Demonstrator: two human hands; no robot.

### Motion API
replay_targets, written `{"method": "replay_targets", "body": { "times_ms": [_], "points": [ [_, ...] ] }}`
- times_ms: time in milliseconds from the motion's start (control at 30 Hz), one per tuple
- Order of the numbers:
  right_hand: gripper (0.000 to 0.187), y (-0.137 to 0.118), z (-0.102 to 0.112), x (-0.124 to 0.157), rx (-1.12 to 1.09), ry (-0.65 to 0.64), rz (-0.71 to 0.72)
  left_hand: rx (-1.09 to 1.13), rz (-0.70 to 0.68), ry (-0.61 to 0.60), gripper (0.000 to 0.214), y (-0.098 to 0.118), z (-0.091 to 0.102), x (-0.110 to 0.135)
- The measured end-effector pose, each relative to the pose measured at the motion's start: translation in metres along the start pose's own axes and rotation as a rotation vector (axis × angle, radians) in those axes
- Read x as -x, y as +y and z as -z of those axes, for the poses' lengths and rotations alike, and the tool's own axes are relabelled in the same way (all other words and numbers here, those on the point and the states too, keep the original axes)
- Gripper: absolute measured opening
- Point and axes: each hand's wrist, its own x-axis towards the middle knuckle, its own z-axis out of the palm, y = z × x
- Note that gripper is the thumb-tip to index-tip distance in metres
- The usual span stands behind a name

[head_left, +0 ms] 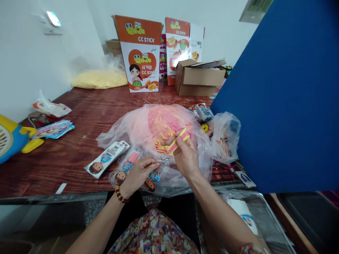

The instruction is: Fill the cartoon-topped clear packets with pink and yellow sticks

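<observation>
My right hand [186, 157] grips a small bunch of pink and yellow sticks [178, 140], held over a clear plastic bag [137, 123] filled with many more of them. My left hand [137, 173] pinches the top of a clear printed pouch [153, 174] with a cartoon face, lying at the table's near edge. A beaded bracelet [119, 195] is on my left wrist. Two more pouches lie beside it: one with pink sticks inside [128, 164] and a white one [107, 158].
A wooden table [79, 148] carries orange CC STICK cartons [140, 53], an open brown cardboard box [198, 77], a yellow-filled bag [99, 78], a stack of pouches [54, 128] and a yellow-blue toy [12, 137]. A blue panel [286, 98] stands right. A small clear bag [225, 135] sits beside it.
</observation>
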Motion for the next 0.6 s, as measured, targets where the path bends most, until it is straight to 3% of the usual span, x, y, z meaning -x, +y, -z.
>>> {"method": "replay_targets", "body": {
  "times_ms": [233, 433, 600],
  "points": [
    [0.019, 0.021, 0.003, 0.009, 0.041, -0.089, -0.045, 0.089, 0.054, -0.007, 0.023, -0.007, 0.001, 0.0],
    [0.024, 0.02, 0.009, 0.011, 0.207, -0.242, -0.144, 0.217, 0.083, 0.017, 0.02, -0.017, -0.003, -0.002],
    [0.042, 0.013, 0.013, 0.005, 0.349, -0.269, -0.013, 0.343, 0.12, 0.054, 0.021, -0.021, -0.006, -0.011]
  ]
}}
